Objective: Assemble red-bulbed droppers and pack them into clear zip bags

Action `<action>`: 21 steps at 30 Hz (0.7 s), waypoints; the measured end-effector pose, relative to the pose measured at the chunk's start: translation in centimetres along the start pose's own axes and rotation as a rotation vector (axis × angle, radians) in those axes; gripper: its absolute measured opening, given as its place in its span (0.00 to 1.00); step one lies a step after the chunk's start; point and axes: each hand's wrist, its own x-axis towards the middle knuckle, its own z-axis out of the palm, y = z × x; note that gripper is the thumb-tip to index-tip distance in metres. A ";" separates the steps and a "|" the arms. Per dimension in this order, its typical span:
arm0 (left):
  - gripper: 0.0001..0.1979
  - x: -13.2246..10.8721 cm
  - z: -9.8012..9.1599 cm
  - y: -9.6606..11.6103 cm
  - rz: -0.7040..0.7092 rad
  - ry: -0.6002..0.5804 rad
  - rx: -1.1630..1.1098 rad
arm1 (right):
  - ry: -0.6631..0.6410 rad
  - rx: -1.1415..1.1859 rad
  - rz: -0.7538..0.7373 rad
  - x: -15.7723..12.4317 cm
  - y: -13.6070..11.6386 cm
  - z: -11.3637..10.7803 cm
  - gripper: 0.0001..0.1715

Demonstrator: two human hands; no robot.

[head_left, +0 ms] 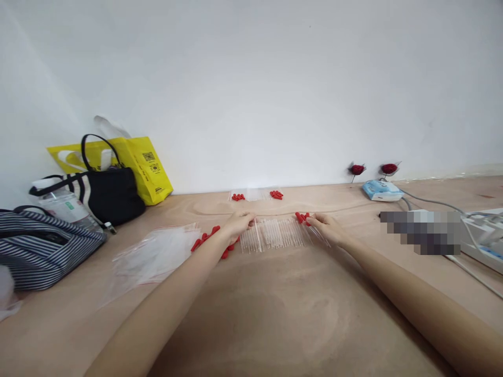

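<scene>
A row of thin clear sticks (281, 234) lies side by side on the wooden table between my hands. At its left end my left hand (239, 225) has thumb and fingers pinched around the top of one thin stick (258, 238). On the right, my right hand (326, 227) closes its fingertips on small red rounded pieces (302, 218). A few thin sticks slant out below that hand; whether it grips them I cannot tell. More red pieces (212, 231) lie beside and partly behind my left forearm.
Clear zip bags (157, 254) lie in a pile at left. Near the wall is a flat clear bag (257, 194) with red pieces at both ends. Striped bag (55, 246), black bag (113, 196) and yellow bag (155, 173) stand left. Tissue pack (381, 190) and cables (432, 200) lie right.
</scene>
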 end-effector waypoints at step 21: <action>0.12 -7.0 -0.2 -6.2 0.876 0.022 0.640 | -0.193 -0.038 -0.459 -4.8 -6.7 6.9 0.08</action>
